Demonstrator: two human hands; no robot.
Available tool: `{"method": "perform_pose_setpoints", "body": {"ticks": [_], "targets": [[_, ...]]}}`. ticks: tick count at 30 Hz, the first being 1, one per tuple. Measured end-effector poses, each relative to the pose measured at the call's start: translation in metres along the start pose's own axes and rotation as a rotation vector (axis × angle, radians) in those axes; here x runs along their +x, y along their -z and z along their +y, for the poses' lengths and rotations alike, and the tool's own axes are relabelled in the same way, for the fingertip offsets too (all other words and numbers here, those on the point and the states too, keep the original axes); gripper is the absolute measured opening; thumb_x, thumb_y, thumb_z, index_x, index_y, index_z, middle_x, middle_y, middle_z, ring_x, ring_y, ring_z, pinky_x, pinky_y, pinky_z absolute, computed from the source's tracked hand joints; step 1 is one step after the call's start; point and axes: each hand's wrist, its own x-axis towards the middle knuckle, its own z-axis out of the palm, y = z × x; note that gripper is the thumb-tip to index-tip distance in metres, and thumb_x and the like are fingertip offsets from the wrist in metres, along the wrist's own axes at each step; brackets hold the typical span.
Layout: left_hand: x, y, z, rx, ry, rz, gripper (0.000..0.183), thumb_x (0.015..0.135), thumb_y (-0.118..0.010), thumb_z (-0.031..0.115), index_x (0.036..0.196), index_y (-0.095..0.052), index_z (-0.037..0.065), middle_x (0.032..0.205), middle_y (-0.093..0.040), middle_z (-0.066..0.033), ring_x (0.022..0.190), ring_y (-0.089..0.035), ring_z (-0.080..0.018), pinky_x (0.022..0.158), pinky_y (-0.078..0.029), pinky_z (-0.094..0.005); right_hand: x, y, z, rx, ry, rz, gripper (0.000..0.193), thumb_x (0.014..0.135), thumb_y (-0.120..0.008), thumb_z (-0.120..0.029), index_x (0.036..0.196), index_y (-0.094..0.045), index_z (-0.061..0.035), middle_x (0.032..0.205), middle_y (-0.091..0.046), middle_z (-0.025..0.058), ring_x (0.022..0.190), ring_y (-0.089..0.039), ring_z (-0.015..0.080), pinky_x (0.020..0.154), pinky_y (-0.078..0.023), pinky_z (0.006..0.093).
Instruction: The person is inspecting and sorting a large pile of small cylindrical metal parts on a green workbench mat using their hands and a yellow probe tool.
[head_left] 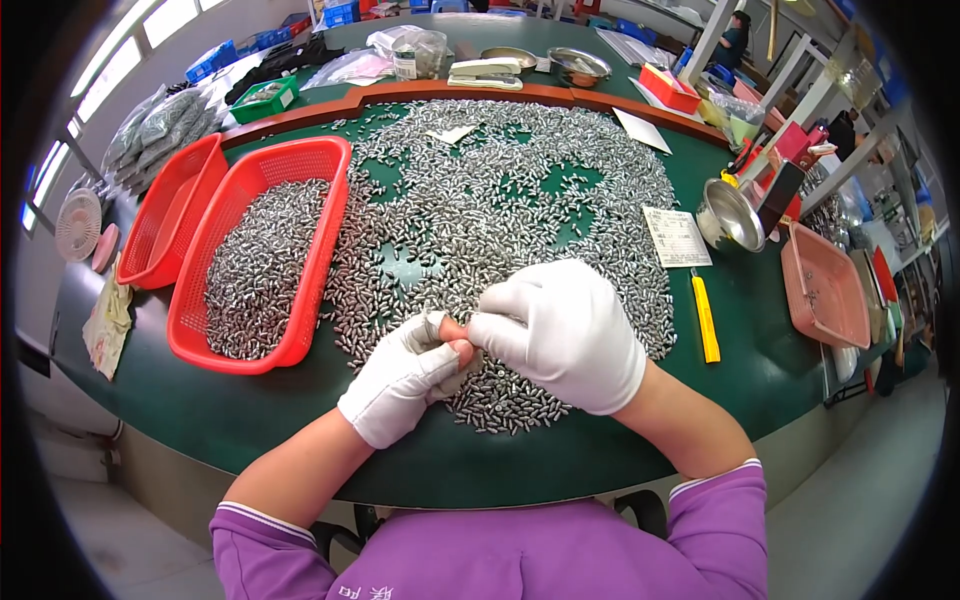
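My left hand [405, 375] wears a white glove with bare thumb and fingertip showing, pinched closed. My right hand [570, 335], in a full white glove, curls closed with its fingertips meeting the left ones. Whatever sits between the fingertips is too small and covered to make out. Both hands are over the near part of a wide spread of small silvery bullet-shaped metal parts [440, 220]. To the left stands a red plastic basket [335, 215] heaped with the same kind of parts.
Another red basket [150, 245] stands at far left. On the right lie a yellow-handled cutter [705, 320], a printed slip [676, 238], a steel bowl [731, 215] and a pink tray [825, 290]. A brown wooden rim [400, 90] and a stapler [485, 72] are behind the parts.
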Motion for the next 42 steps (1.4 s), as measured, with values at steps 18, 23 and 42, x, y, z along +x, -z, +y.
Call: {"method": "perform_pose_setpoints", "body": {"ticks": [18,23,42], "targets": [[-0.002,-0.001,0.001,0.097,-0.082,0.026,0.015,0.091,-0.066,0.013,0.099,-0.056,0.005,0.083,-0.058,-0.002,0.063,-0.043,-0.0059,0.056,-0.034,-0.0191,-0.008,-0.007,0.0,0.142,-0.445,0.113,0.01,0.076,-0.069,-0.012,0.076,-0.06,-0.0072,0.073,-0.058,0.0097,0.073,-0.058,0.0287,0.068,-0.047,0.0397],[0.001,-0.004,0.004,0.14,-0.046,0.059,0.016,0.091,-0.066,0.017,0.1,-0.057,0.007,0.086,-0.058,-0.002,0.063,-0.043,-0.0056,0.056,-0.033,-0.0187,-0.036,-0.001,0.044,-0.4,-0.604,-0.18,0.008,0.081,-0.065,-0.015,0.088,-0.067,-0.0112,0.086,-0.062,0.0073,0.085,-0.061,0.0285,0.077,-0.05,0.0396],[-0.037,0.059,0.094,1.641,-0.924,0.783,0.01,0.084,-0.065,-0.001,0.092,-0.061,0.0,0.114,-0.06,-0.0106,0.1,-0.06,-0.0234,0.084,-0.048,-0.0315,-0.156,0.101,0.04,-0.465,-1.368,-0.403,0.052,0.077,-0.072,-0.036,0.12,-0.062,-0.0094,0.103,-0.065,0.014,0.094,-0.064,0.0309,0.084,-0.05,0.0396]]}}
